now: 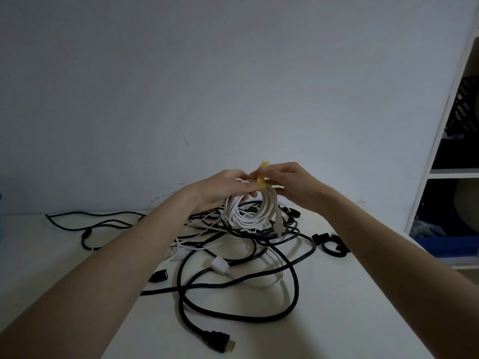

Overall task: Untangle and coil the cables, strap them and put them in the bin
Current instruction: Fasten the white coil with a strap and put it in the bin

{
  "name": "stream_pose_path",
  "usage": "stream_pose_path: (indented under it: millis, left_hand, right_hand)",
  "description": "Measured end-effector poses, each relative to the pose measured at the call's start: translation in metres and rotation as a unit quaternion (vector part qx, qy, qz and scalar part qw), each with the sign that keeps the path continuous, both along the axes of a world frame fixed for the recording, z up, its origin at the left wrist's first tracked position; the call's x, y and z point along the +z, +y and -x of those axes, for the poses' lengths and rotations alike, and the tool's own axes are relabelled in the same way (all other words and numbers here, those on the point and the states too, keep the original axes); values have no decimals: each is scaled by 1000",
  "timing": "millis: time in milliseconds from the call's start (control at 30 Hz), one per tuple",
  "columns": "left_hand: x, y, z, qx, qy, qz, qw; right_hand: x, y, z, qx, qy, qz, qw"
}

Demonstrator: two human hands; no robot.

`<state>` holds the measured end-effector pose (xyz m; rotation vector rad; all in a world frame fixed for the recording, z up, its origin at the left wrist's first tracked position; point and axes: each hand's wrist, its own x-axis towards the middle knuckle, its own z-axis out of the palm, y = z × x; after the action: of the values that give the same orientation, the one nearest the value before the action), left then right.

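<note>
While the left hand (228, 187) grips the coiled white cable (248, 207) held above the desk (337, 294) near its far edge, the right hand (290, 181) pinches a yellow strap (262, 177) at the coil's top. Strapping looks underway, not finished. Black cables (233, 286) and thin white leads (186, 248) lie tangled mid-desk, all yet to be coiled; bin not identified with certainty.

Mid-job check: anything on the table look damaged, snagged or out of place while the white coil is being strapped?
Nothing looks damaged. The left hand grips the white coil while the right hand pinches the yellow strap around it. The black cables beneath are tangled on the table, with thin white ones threaded through.
</note>
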<state>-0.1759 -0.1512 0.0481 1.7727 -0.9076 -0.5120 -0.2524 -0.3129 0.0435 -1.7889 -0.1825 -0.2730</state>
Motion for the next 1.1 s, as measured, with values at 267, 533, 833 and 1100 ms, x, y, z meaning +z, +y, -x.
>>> stream_pose_path:
  millis: [267,533,833,1100]
  left_hand:
    - [-1,-1,4,-42,-12,-43,998]
    - [-1,-2,8,-12,-76,-24,997]
    - [1,9,-10,48,-129,-27,990]
    - [3,64,-32,77,-119,-37,989]
  right_hand:
    - [-8,-3,-1,-59,43,-76,994]
    - [-2,1,-2,-79,122,-138,980]
    - [0,18,-9,-38,79,8,996]
    - [5,70,-42,-47,42,-31,998]
